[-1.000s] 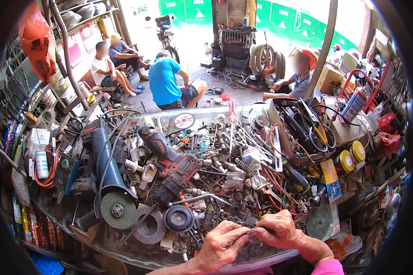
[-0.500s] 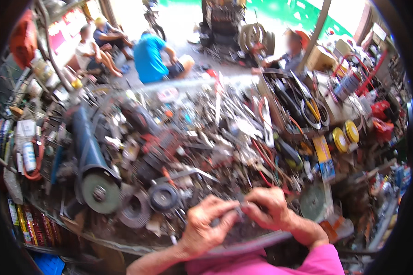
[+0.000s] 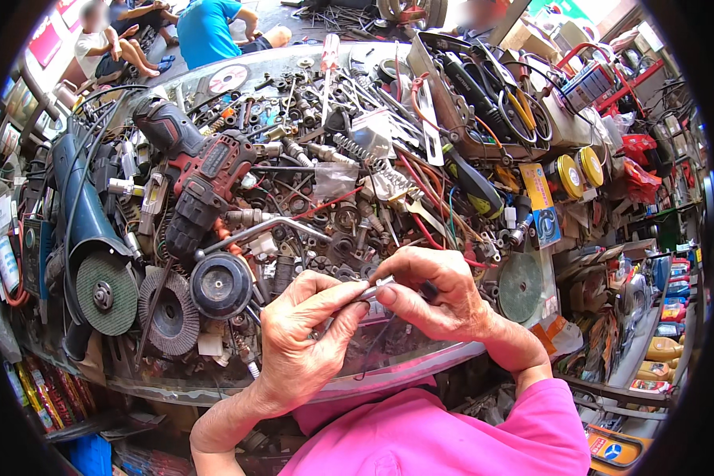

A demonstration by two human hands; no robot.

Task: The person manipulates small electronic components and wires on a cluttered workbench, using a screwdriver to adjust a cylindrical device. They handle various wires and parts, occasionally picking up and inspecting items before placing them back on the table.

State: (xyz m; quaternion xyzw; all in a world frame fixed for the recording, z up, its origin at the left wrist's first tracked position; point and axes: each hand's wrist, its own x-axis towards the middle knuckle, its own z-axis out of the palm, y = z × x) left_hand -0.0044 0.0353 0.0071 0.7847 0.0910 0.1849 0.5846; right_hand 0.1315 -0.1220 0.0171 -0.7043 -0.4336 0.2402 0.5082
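Above the front edge of the bench, my left hand (image 3: 303, 337) pinches a small silvery metal piece (image 3: 378, 288) between thumb and fingertips. The other end is gripped by my right hand (image 3: 440, 295), thumb and bent forefinger closed on it. What the piece is exactly cannot be made out, as fingers cover much of it. A thin dark wire (image 3: 370, 349) hangs just below. Left of my hands lie a black round disc (image 3: 220, 285), a flap disc (image 3: 168, 311) and an angle grinder (image 3: 83, 214) with a green disc. A red-and-black cordless drill (image 3: 202, 170) rests behind them.
Bolts, springs and loose parts cover the glass-topped bench (image 3: 293, 393). A box of tools (image 3: 468, 147) stands at the back right, near two yellow-lidded tins (image 3: 569, 176) and a green disc (image 3: 520, 287). Beyond the bench, a person in blue (image 3: 206, 36) and others sit.
The view has tilted down, so the bench and my hands appear higher and sharper. Both hands still hold the small piece together, with its silvery side now showing more.
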